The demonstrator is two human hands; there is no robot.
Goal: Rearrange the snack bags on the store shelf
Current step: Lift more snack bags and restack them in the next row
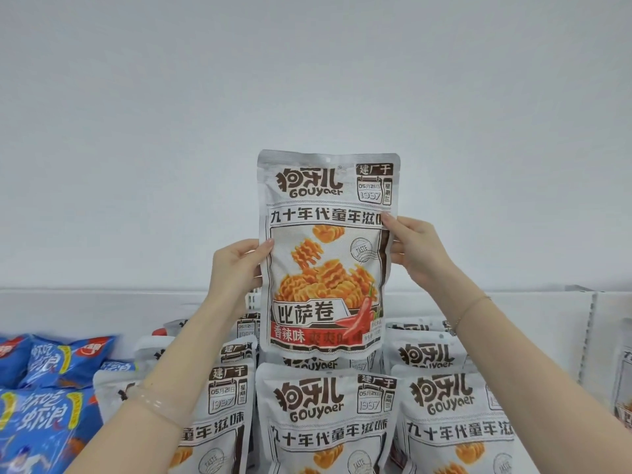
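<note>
A white snack bag [326,248] with dark lettering, pictured orange crisps and a red chilli is held upright in front of the pale wall, above the shelf stock. My left hand [236,268] pinches its left edge about halfway up. My right hand [415,249] grips its right edge a little higher. Below it stand rows of the same white snack bags [325,415], several across and several deep, partly hidden by my forearms.
Blue snack bags [51,378] lie piled at the lower left of the shelf. A white shelf back panel [85,309] runs behind the stock. A white upright divider [590,333] stands at the right, with another white bag [622,384] beyond it.
</note>
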